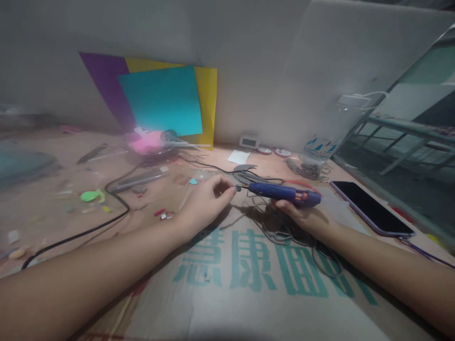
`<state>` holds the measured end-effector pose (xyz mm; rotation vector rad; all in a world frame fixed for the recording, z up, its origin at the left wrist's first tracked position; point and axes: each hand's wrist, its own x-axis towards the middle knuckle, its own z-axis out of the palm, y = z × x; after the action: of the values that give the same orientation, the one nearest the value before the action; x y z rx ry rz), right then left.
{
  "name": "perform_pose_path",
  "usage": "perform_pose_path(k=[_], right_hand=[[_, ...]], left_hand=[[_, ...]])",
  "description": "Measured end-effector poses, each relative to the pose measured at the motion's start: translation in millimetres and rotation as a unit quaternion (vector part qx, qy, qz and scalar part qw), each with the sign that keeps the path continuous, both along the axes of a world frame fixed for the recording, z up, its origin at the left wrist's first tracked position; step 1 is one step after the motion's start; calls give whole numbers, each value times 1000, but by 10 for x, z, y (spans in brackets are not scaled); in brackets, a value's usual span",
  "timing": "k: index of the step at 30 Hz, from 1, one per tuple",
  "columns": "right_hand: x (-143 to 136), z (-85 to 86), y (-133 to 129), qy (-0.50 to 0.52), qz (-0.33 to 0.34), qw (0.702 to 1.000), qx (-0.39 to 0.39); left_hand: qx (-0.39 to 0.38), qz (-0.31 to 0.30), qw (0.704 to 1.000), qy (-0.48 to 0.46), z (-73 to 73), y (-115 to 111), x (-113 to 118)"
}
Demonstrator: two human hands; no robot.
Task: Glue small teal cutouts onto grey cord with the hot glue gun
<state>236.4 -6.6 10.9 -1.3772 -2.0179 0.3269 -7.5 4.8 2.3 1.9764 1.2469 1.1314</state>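
My right hand (pixel 298 215) is closed around a blue hot glue gun (pixel 275 192), its nozzle pointing left. What looks like a clear glue stick protrudes from the gun's back end. Thumb and forefinger of my left hand (pixel 213 196) pinch a small dark piece (pixel 238 188) right at the nozzle tip; its kind is too small to make out. Loops of grey cord (pixel 280 232) lie beneath the gun and my right hand. Behind the gun are some grey flat strips (pixel 245 173).
Under my hands lies cardboard with green lettering (pixel 252 260). A phone (pixel 371 207) is on the right, below a clear plastic cup (pixel 320 137). A black cable (pixel 117 199) crosses the littered left side. Coloured sheets (pixel 163 102) lean on the wall behind a bowl holding something pink (pixel 145 142).
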Motion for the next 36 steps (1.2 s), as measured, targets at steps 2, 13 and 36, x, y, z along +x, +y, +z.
perform_pose_path(k=[2,13,36], right_hand=[[0,-8,6,11,-1,1000,7],[19,-42,17,7,-24,1000,13],[7,-49,30,10,-30,999,21]], left_hand=[[3,-1,1000,2,2,-2,-1],[5,-11,1000,-7,-15,2,-1],[10,-10,1000,1,-8,-3,-1]])
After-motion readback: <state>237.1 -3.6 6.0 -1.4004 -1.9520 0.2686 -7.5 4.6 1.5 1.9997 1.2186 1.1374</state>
